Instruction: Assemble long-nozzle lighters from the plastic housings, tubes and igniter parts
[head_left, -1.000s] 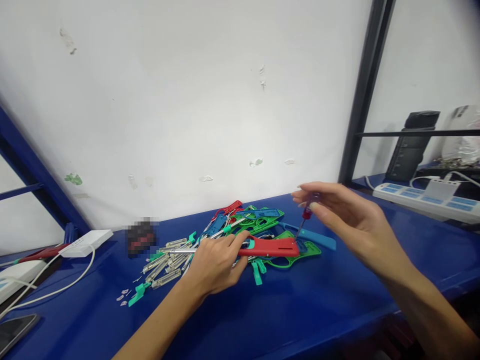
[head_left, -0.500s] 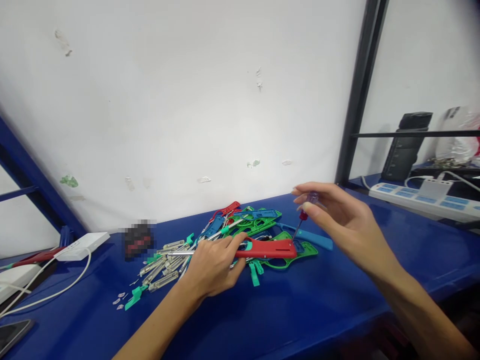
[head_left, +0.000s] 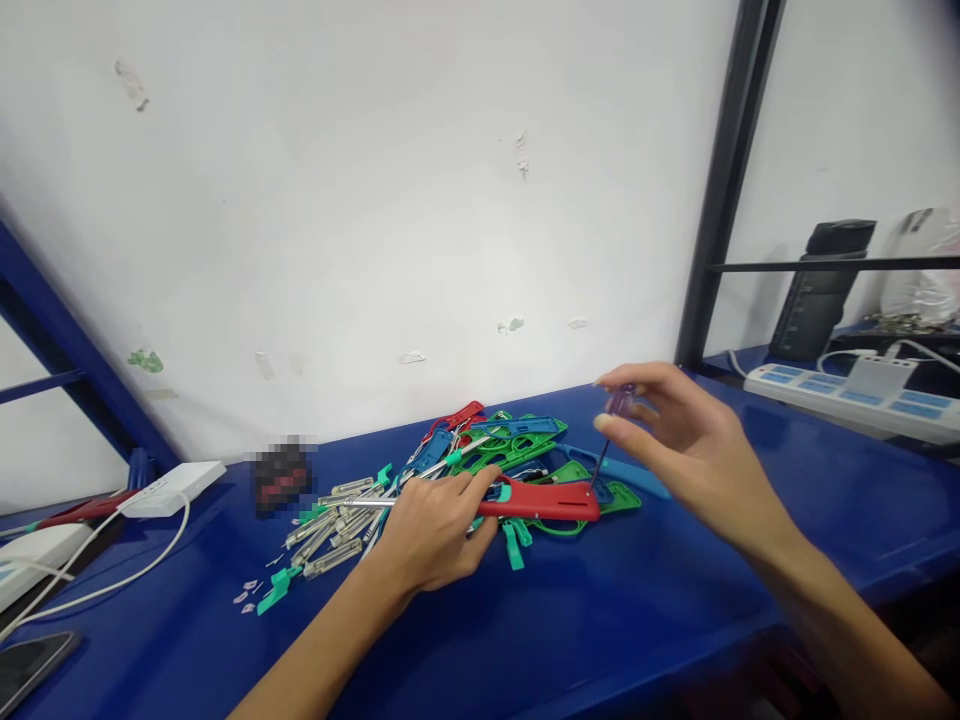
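Observation:
A red long-nosed gas lighter (head_left: 544,499) lies across a heap of parts, its metal tube pointing left. My left hand (head_left: 442,530) is closed around its middle. Between thumb and fingers, my right hand (head_left: 686,445) grips the clear purple handle of a screwdriver (head_left: 621,402), which stands tilted with its tip at the right end of the red body. Under and behind the lighter are green casing halves (head_left: 525,450) and blue casing halves (head_left: 532,427). Clear fuel tanks (head_left: 335,558) and a teal trigger piece (head_left: 279,588) lie to the left.
A white box (head_left: 176,487) with a cable and a phone (head_left: 34,660) are at the left. A power strip (head_left: 855,385) runs along the right, beyond a dark upright post (head_left: 720,190). The white wall (head_left: 375,200) closes off the back. Tiny pale pieces (head_left: 247,596) lie front left.
The right hand's fingers have shifted slightly on the screwdriver handle, and the screwdriver stands a little more upright. The left hand keeps its hold on the lighter. The whole view has shifted slightly.

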